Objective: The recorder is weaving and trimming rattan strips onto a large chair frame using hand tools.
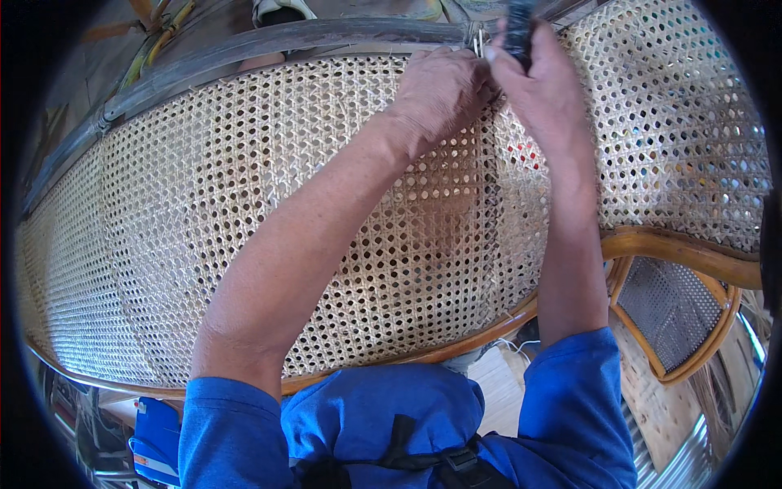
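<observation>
A large sheet of woven cane webbing stretches across a curved frame in front of me. At its far edge, beside a dark grey pole, my left hand rests on the webbing. Its fingers are curled together and their tips are partly hidden. Small pale prongs stick up just past those fingertips; I cannot make out what they belong to. Just to the right, my right hand is closed around a dark, ridged tool. Blur and the picture's top edge hide its kind.
A brown rattan rim borders the near side of the webbing. Below it at right stands a small rattan-framed piece with a grey mesh panel. A blue object lies at lower left. A shoe shows beyond the pole.
</observation>
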`<move>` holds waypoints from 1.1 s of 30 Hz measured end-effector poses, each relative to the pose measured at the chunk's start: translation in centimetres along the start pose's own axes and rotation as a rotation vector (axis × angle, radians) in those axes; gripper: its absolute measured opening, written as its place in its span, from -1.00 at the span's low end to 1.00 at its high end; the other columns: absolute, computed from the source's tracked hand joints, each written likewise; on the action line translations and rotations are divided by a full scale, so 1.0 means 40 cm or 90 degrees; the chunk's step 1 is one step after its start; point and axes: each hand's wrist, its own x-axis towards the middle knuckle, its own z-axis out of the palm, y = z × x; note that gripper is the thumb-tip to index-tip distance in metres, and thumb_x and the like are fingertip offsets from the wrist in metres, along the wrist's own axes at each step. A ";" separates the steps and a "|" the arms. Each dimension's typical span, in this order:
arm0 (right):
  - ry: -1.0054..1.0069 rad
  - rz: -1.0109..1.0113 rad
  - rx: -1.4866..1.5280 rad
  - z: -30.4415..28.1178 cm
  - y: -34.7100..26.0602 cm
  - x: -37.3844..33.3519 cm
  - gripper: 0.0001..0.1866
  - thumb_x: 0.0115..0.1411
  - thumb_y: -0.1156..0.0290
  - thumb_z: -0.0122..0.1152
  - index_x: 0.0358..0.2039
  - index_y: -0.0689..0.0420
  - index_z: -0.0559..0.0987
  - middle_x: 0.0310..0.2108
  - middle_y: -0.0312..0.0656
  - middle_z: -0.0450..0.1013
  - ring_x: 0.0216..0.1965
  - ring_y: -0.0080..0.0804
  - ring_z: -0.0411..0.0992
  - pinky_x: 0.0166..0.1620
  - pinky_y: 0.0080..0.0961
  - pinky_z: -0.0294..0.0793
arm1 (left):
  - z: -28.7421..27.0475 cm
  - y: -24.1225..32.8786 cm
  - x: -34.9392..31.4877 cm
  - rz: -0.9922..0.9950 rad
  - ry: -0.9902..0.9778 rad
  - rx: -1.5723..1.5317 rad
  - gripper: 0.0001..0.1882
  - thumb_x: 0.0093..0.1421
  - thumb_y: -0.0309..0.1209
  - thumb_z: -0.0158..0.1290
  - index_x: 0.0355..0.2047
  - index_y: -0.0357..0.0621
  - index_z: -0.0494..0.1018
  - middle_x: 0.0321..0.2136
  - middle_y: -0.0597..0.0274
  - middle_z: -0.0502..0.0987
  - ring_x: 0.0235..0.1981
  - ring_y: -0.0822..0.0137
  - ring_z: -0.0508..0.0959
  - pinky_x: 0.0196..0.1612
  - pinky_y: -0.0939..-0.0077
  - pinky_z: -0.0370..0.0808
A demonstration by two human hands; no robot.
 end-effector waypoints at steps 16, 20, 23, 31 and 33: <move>0.109 -0.006 0.207 -0.026 0.030 -0.025 -0.81 0.16 0.51 0.19 -0.21 0.18 0.46 -0.42 -0.40 0.41 -0.44 -0.77 0.29 -0.38 -0.77 0.28 | 0.009 0.002 -0.033 0.053 0.172 -0.052 -0.86 0.13 -0.33 0.08 -0.34 -0.06 0.56 -0.40 0.18 0.53 -0.28 0.15 0.49 -0.14 0.27 0.40; 0.091 0.040 0.098 -0.025 0.006 -0.026 -0.79 0.16 0.46 0.19 -0.19 0.19 0.46 -0.41 -0.38 0.42 -0.42 -0.72 0.33 -0.34 -0.72 0.32 | 0.003 0.005 -0.033 0.050 0.168 -0.035 -0.86 0.11 -0.33 0.09 -0.34 -0.03 0.57 -0.42 0.19 0.51 -0.27 0.14 0.48 -0.11 0.26 0.39; 0.078 0.052 0.068 -0.022 0.004 -0.027 -0.77 0.17 0.43 0.19 -0.18 0.20 0.46 -0.40 -0.37 0.43 -0.40 -0.68 0.35 -0.30 -0.69 0.34 | 0.002 0.005 -0.038 0.048 0.150 -0.056 -0.86 0.11 -0.33 0.08 -0.34 -0.02 0.57 -0.40 0.20 0.51 -0.27 0.14 0.47 -0.08 0.25 0.37; 0.082 0.047 0.061 -0.008 0.031 -0.023 -0.76 0.16 0.44 0.19 -0.17 0.20 0.44 -0.39 -0.35 0.43 -0.38 -0.67 0.35 -0.27 -0.66 0.36 | -0.002 0.016 -0.054 0.032 0.135 -0.046 -0.84 0.11 -0.33 0.08 -0.31 0.00 0.58 -0.38 0.23 0.52 -0.20 0.16 0.46 -0.03 0.25 0.33; 0.077 0.063 0.057 -0.004 0.028 -0.024 -0.77 0.17 0.44 0.18 -0.17 0.21 0.44 -0.40 -0.35 0.42 -0.38 -0.67 0.35 -0.26 -0.66 0.36 | 0.000 0.017 -0.055 0.029 0.133 -0.047 -0.84 0.11 -0.34 0.08 -0.30 0.00 0.59 -0.38 0.24 0.52 -0.18 0.17 0.45 -0.02 0.25 0.33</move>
